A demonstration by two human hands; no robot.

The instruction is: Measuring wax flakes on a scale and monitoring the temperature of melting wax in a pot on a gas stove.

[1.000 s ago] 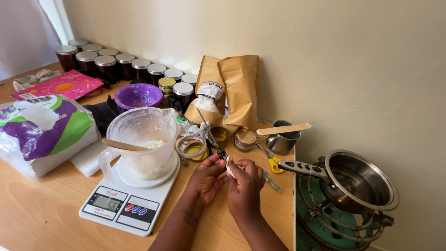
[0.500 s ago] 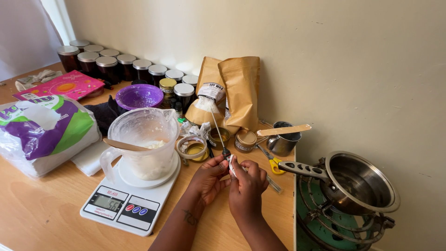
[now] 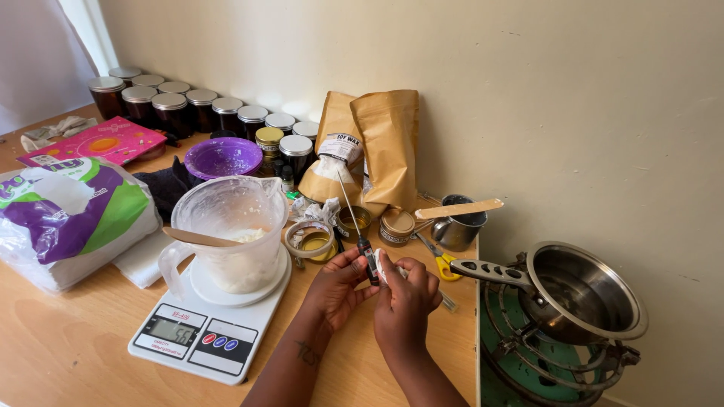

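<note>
My left hand [image 3: 335, 289] grips the dark handle of a thin metal probe thermometer [image 3: 353, 216], whose stem points up and away toward the brown bags. My right hand [image 3: 405, 299] pinches a small white piece of tissue [image 3: 382, 265] against the handle. Both hands meet above the wooden table [image 3: 68, 347], just right of a white digital scale [image 3: 197, 328]. On the scale stands a clear plastic jug [image 3: 226, 230] with white flakes and a wooden stick [image 3: 197, 237] resting in it.
Two brown paper bags [image 3: 373, 147] lean on the wall. Near my hands lie a tape roll [image 3: 309, 238], small tins [image 3: 396, 225], yellow-handled scissors [image 3: 443, 263] and a metal cup [image 3: 458, 224]. A steel pot [image 3: 584, 290] sits on a burner at right. Lidded jars [image 3: 188, 105], a purple bowl [image 3: 224, 157] and a plastic bag [image 3: 68, 211] fill the left.
The thermometer has swung from leaning left to more upright. My right hand has slid the white tissue up along the handle.
</note>
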